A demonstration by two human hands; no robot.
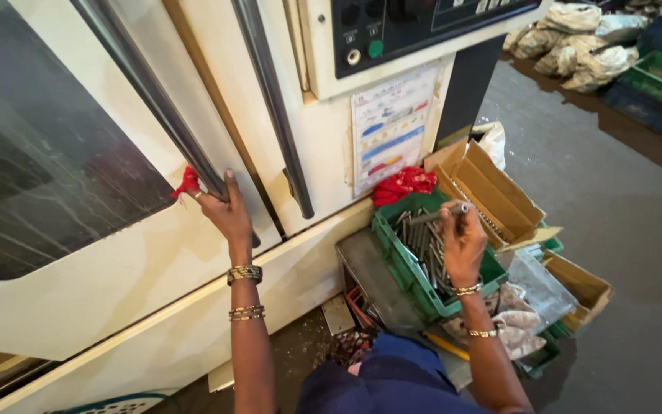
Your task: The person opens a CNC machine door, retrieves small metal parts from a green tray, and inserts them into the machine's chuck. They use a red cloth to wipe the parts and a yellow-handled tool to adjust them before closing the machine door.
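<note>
Both hands are busy at a cream-coloured machine: the left hand [227, 211] is wrapped around the long dark door handle [158, 103], with a scrap of red cloth [187, 182] pinched against it, while the right hand [461, 241] is closed around a short metal rod [438, 215], held level just above a green plastic crate [404, 268]. That crate sits on the floor against the machine's base and is filled with many more grey rods, too jumbled to count. Being steel, the rod looks stiff and fairly heavy for its size, perhaps slick if oily, and it seems best gripped around its middle, as it is now. A second door handle [273, 103] runs alongside the first, making two. Three open cardboard boxes [492, 184] lie around the crate, a red cloth bundle [404, 184] rests behind it, and a clear plastic bag [538, 284] lies to the side. A green button [375, 48] shows on the dark control panel [423, 23] above, and a printed safety sheet [392, 126] hangs beneath it. Bangles ring both wrists. Filled sacks [576, 38] and two further crates [657, 80] stand well apart across the floor.
</note>
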